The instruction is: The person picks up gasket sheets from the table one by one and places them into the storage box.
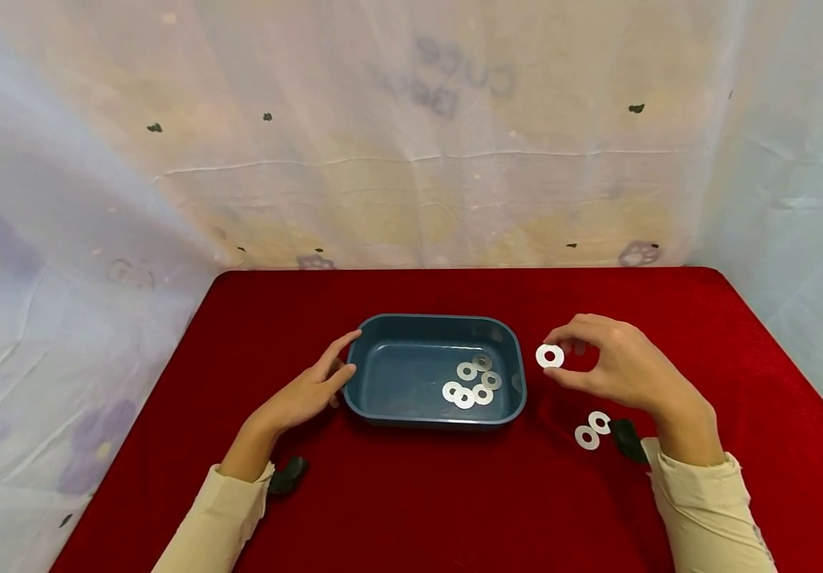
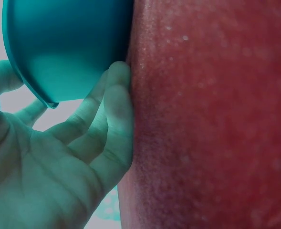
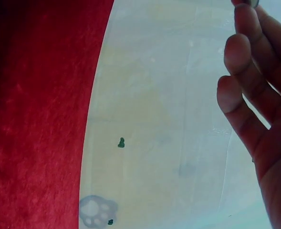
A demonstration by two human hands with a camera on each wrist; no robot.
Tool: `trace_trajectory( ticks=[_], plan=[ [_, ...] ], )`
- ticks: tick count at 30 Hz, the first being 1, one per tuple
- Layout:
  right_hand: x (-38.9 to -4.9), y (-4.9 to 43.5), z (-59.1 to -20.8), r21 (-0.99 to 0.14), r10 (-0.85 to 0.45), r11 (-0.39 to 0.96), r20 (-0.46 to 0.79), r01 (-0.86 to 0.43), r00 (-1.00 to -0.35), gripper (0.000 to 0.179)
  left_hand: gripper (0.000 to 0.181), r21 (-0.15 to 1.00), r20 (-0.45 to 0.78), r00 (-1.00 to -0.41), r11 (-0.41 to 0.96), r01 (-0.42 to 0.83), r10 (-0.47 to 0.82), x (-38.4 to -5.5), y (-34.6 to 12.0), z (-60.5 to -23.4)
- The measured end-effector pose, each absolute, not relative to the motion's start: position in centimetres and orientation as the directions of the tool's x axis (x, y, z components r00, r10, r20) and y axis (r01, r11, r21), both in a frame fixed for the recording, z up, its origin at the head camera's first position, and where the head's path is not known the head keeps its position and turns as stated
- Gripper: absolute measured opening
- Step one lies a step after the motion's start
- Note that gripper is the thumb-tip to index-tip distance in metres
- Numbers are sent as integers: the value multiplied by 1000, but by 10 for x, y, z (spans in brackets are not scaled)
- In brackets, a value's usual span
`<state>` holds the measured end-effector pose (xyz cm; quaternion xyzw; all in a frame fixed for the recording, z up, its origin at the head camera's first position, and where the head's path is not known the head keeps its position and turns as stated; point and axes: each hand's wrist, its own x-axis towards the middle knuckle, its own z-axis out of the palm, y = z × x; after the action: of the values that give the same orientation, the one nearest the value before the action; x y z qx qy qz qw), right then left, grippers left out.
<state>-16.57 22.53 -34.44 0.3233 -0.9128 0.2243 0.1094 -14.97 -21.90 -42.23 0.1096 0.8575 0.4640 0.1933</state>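
In the head view a blue rectangular tray (image 1: 411,420) stands on the red cloth, with several flat metal washers (image 1: 466,371) lying in its right half, some overlapping. My left hand (image 1: 304,394) holds the tray's left end: thumb and one finger are at the rim, the other fingers curled against the outer wall (image 2: 68,52). To the right of the tray, my right hand (image 1: 615,362) pinches one washer (image 1: 550,356) between thumb and fingertips, above the cloth. Only a sliver of something held shows at the top of the right wrist view, past the fingers (image 3: 236,53).
Two loose washers (image 1: 587,437) lie on the red cloth (image 1: 419,501) below my right hand. Dark wrist straps (image 1: 287,476) hang at both cuffs. Pale patterned curtains (image 1: 426,199) close off the back and both sides of the table.
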Motion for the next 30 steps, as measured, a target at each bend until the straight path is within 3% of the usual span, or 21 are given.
trace_trajectory(
  ticks=[24,30],
  plan=[
    [-175,201,-334,-446,-508,614,408,-651,-759,34,58,840,-244,-902,543,-13,356,-148,-219,-420],
    [-177,198,-337,-453,-495,644,369,-617,-787,34,58,847,-238,-903,531,-14,357,-148,-217,-420]
  ],
)
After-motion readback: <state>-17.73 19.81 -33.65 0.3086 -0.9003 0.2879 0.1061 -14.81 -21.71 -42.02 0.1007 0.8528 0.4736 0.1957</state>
